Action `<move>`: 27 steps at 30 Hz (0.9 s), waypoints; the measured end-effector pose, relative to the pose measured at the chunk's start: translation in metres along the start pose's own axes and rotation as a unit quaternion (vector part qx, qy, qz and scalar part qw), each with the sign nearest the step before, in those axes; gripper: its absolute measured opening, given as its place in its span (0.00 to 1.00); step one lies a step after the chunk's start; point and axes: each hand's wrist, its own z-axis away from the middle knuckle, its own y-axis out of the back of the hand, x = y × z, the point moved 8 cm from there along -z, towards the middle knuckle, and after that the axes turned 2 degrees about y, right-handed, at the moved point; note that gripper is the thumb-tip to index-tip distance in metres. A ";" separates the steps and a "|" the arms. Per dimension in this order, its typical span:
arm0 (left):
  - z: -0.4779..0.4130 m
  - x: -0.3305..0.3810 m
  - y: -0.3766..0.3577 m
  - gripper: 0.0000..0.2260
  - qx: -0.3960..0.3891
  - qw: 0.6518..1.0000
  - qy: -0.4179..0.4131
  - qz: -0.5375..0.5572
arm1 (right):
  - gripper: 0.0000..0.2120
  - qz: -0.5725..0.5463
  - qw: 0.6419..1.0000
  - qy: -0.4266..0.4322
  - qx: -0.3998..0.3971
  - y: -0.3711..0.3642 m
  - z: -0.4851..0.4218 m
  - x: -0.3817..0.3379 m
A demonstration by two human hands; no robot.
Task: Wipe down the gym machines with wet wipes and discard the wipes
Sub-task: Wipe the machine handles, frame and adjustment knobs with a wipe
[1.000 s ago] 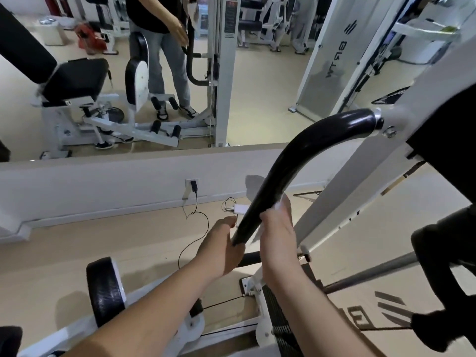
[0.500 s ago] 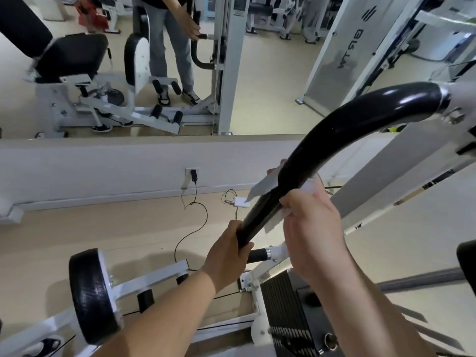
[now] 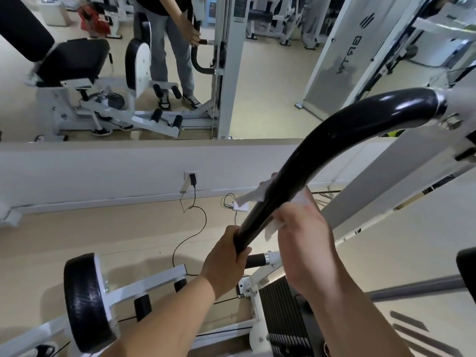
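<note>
A curved black padded handle bar (image 3: 332,140) of a white gym machine arcs from the upper right down to the centre. My left hand (image 3: 226,264) grips the bar's lower end. A little higher on the bar, my right hand (image 3: 304,235) holds a white wet wipe (image 3: 274,228) wrapped around it. One corner of the wipe sticks out on the bar's left side, and another part shows above my fingers.
The machine's white frame (image 3: 373,197) and black weight stack (image 3: 286,313) sit below right. A black round pad (image 3: 85,302) on a white arm is at lower left. A wall mirror (image 3: 268,73) ahead reflects a person and machines. A cable (image 3: 190,228) runs from a wall socket.
My right hand slid with the wipe up the bar, then slightly back down. My left hand kept its grip on the lower end. The view shifted closer to the bar.
</note>
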 end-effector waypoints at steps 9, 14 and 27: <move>-0.003 -0.001 -0.003 0.05 0.001 1.000 -0.011 -0.025 | 0.22 0.006 0.979 -0.202 -0.030 -0.029 0.013 0.081; 0.000 0.005 -0.007 0.11 0.025 0.989 -0.105 -0.097 | 0.16 -0.051 0.997 -0.040 0.041 -0.001 0.002 0.018; -0.003 0.003 0.000 0.12 -0.038 0.998 0.001 -0.053 | 0.14 -0.015 0.987 -0.158 0.006 -0.016 0.005 0.052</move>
